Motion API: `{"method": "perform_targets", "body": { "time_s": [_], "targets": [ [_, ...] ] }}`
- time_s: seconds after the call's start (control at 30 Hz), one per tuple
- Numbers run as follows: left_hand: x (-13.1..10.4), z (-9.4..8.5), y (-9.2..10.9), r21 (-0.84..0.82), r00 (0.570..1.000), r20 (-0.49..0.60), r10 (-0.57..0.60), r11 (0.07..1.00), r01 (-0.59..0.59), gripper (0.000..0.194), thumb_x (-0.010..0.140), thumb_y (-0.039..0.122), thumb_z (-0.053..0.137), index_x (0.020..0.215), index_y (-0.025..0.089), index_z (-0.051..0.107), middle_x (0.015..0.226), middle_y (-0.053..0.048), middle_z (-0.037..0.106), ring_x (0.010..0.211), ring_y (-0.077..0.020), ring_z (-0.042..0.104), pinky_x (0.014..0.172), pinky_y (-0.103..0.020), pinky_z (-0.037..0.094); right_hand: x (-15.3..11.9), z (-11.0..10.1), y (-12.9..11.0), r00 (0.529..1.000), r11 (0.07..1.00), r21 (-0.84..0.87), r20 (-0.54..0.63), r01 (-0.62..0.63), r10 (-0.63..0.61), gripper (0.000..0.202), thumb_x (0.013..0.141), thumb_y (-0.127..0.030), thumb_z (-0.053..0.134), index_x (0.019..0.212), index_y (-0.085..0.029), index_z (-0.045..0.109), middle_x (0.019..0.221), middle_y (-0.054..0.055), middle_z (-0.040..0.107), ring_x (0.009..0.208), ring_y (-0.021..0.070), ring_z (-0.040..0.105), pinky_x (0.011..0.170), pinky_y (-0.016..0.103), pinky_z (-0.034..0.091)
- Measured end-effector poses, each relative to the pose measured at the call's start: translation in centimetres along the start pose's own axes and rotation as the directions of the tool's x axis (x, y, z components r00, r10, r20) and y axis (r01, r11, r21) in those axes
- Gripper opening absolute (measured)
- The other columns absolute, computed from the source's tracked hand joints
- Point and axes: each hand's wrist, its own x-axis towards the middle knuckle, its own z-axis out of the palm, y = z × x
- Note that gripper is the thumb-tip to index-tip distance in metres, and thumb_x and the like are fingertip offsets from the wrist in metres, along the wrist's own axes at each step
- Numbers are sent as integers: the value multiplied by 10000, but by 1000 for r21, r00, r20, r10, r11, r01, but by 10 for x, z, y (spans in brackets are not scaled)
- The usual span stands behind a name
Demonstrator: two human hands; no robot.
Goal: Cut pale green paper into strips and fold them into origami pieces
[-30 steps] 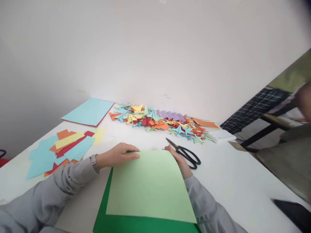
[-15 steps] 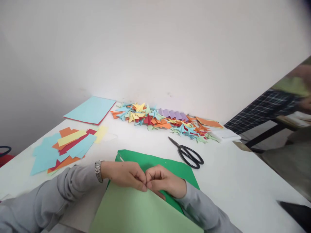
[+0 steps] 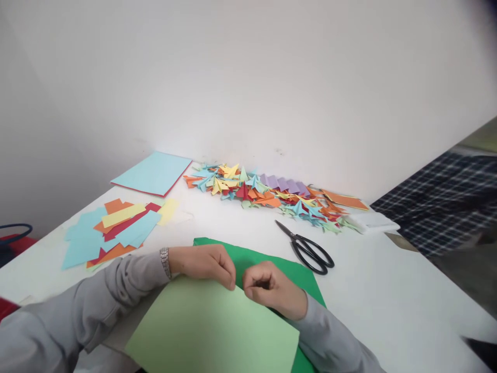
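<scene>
Currently, sheet [image 3: 217, 331]: pale green, slanted over green paper [image 3: 295, 275]; no cut or fold shows, so work on it looks barely begun.
Left hand [image 3: 205, 264]: pinched on its far edge.
Right hand [image 3: 274, 290]: seemingly clamped there too, just beside.
Pile [image 3: 244, 192]: many folded shapes, apparently finished.
Scraps [image 3: 116, 233]: flat, overlapping, unfolded.
Scissors [image 3: 295, 238]: near the green paper, in neither hand.

On the table [image 3: 373, 290], near centre, upper sheet [image 3: 213, 329] partly over lower sheet [image 3: 248, 255]; scissors [image 3: 294, 237] by the latter's far right corner; offcuts [image 3: 134, 229] left; sheet stack [image 3: 155, 173] behind them; folded pieces [image 3: 266, 199] along the wall [image 3: 248, 77].
</scene>
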Motion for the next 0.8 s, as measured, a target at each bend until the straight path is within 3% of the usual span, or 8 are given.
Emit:
{"method": "perform_targets", "body": {
  "time_s": [0.2, 0.37, 0.6, 0.8],
  "targets": [
    [-7, -20, 1, -207, 990, -90, -109, 974, 88, 105, 608, 221, 621, 560, 128, 615, 466, 25, 524, 398, -72, 411, 386, -197, 292, -3, -15, 5, 990, 990, 142, -141, -6, 26, 273, 602, -364, 641, 485, -148, 521, 415, -52, 391, 388, 49, 291, 380, 199, 196],
    [-13, -38, -3, -283, 978, -198, -63, 959, 4, 130, 615, 177, 604, 506, 108, 589, 442, 19, 511, 382, -66, 420, 380, -185, 309, -4, -26, 16, 966, 940, 330, -258, 92, -4, 181, 586, -289, 624, 482, -158, 555, 372, -36, 475, 289, 64, 357, 316, 194, 230],
    [-16, -41, 1, -315, 978, -191, -88, 949, 24, 161, 607, 183, 597, 468, 111, 558, 416, 18, 489, 359, -67, 399, 358, -191, 291, -6, -30, 12, 953, 919, 370, -302, 137, -21, 151, 581, -254, 590, 468, -157, 565, 320, -21, 497, 256, 67, 353, 309, 194, 250],
    [-15, -49, -6, -376, 925, -379, -39, 920, -115, 122, 553, 158, 577, 444, 118, 541, 379, 26, 452, 362, -67, 389, 359, -188, 284, -4, -43, 12, 897, 846, 437, -431, 304, -99, 193, 581, -273, 604, 435, -182, 518, 323, -43, 443, 261, 67, 313, 318, 218, 265]
  ]
}}
